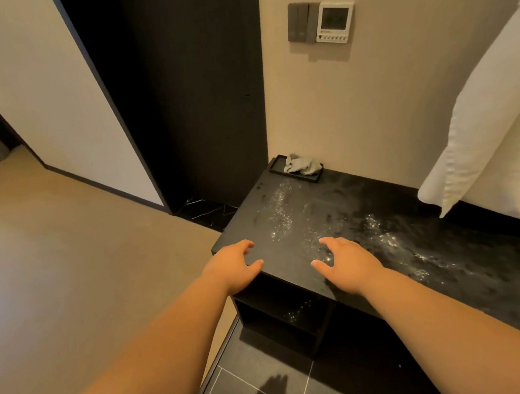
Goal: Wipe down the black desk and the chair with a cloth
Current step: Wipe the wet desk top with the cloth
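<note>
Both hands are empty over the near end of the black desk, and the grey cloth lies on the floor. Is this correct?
Not quite. The head view shows the grey cloth on the small black tray at the far corner of the black desk, not the floor. Left hand and right hand are indeed empty.

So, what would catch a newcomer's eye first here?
Two empty hands, the left hand and the right hand, reach over the near corner of the black desk. Pale glittering specks streak its top. At the far corner by the wall, a crumpled grey cloth lies in a small black tray.
</note>
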`<state>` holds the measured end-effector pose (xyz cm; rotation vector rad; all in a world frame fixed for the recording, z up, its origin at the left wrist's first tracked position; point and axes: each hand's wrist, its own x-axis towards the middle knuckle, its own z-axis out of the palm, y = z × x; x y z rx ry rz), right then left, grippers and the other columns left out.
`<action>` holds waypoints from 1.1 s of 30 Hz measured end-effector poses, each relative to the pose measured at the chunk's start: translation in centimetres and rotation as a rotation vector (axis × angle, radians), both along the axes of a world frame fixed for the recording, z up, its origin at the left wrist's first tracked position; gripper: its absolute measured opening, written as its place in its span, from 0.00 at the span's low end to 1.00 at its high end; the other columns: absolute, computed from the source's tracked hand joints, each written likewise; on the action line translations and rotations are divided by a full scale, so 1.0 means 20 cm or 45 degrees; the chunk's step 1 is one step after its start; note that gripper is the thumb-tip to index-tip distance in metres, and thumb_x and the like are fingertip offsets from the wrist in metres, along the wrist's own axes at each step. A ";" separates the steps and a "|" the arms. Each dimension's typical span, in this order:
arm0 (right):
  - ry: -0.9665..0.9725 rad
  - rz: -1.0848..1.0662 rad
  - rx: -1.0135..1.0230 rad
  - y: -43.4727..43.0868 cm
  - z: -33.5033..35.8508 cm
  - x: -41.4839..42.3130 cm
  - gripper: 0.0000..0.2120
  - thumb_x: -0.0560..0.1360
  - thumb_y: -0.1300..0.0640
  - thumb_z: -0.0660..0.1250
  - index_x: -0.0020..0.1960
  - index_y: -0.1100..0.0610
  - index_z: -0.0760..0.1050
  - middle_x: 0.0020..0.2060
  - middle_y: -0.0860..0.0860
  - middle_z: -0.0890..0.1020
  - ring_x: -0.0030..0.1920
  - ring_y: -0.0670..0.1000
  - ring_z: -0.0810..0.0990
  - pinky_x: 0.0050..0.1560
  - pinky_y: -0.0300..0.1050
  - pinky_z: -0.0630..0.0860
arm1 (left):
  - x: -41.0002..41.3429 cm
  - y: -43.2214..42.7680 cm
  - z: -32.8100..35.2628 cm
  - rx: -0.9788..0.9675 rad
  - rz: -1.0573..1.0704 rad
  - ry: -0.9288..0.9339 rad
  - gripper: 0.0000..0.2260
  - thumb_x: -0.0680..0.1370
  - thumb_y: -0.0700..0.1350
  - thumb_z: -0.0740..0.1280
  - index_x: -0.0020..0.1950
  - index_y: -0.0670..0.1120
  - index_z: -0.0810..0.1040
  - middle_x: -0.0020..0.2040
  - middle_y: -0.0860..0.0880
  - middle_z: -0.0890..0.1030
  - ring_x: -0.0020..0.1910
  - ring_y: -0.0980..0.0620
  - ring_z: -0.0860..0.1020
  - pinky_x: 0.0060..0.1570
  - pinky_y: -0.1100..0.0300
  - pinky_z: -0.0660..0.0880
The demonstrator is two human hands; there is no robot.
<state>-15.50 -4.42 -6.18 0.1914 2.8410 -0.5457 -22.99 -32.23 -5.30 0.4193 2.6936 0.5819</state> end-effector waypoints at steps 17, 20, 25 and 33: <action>-0.068 -0.019 -0.036 0.19 -0.26 -0.67 0.34 0.80 0.34 0.60 0.80 0.49 0.59 0.76 0.50 0.67 0.71 0.53 0.70 0.69 0.51 0.72 | -0.67 0.20 -0.17 -0.125 -0.108 -0.053 0.29 0.81 0.61 0.66 0.80 0.56 0.66 0.75 0.50 0.74 0.72 0.48 0.74 0.69 0.51 0.73; -0.073 -0.015 -0.066 0.24 -0.28 -0.84 0.34 0.80 0.35 0.60 0.80 0.49 0.59 0.75 0.50 0.67 0.72 0.53 0.69 0.69 0.51 0.72 | -0.82 0.25 -0.18 -0.179 -0.112 -0.083 0.29 0.81 0.61 0.66 0.80 0.55 0.66 0.76 0.49 0.74 0.72 0.47 0.74 0.70 0.50 0.73; -0.074 -0.002 -0.064 0.30 -0.33 -1.09 0.32 0.81 0.37 0.60 0.80 0.50 0.61 0.74 0.51 0.68 0.72 0.54 0.69 0.68 0.51 0.73 | -1.02 0.35 -0.21 -0.185 -0.089 -0.095 0.29 0.81 0.60 0.66 0.81 0.54 0.66 0.76 0.47 0.73 0.73 0.45 0.74 0.71 0.48 0.72; -0.056 0.000 -0.042 0.32 -0.38 -1.38 0.29 0.82 0.40 0.60 0.79 0.52 0.63 0.73 0.53 0.69 0.71 0.55 0.69 0.68 0.50 0.72 | -1.29 0.44 -0.26 -0.191 -0.167 -0.103 0.29 0.81 0.60 0.66 0.81 0.55 0.65 0.76 0.48 0.73 0.73 0.46 0.73 0.71 0.48 0.73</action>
